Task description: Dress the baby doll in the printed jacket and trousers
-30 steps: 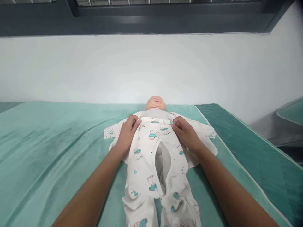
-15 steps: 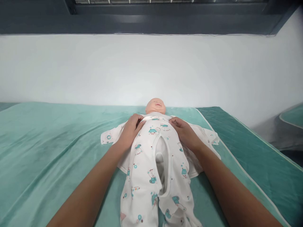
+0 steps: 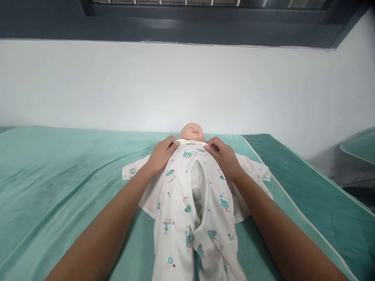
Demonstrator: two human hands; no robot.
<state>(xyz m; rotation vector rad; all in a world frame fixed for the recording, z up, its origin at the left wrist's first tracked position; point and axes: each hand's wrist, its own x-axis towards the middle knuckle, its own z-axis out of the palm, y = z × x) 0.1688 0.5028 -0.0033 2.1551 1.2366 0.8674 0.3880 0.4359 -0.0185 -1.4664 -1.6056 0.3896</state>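
Observation:
A baby doll (image 3: 191,132) lies on its back, its head toward the wall and most of its body hidden under clothing. White open-crotch baby pants (image 3: 178,187) with teal animal and house prints cover its front, waistband up near the chin. My left hand (image 3: 163,153) pinches the waistband's left edge between thumb and fingers. At the right edge, my right hand (image 3: 222,155) grips the same waistband, fingertips partly behind the cloth. Beneath, a white baby shirt (image 3: 254,171) lies spread with its sleeves out to both sides.
A light green sheet (image 3: 73,187) with soft folds covers the surface, and a darker green cover (image 3: 316,191) runs along the right. Behind stands a white wall (image 3: 187,86) below a dark window frame (image 3: 187,25). Another green-covered surface (image 3: 361,144) shows at far right.
Both hands have moved up toward the doll's chin, drawing the pants' waistband with them. The right hand has also shifted inward, and the pant legs have slid upward.

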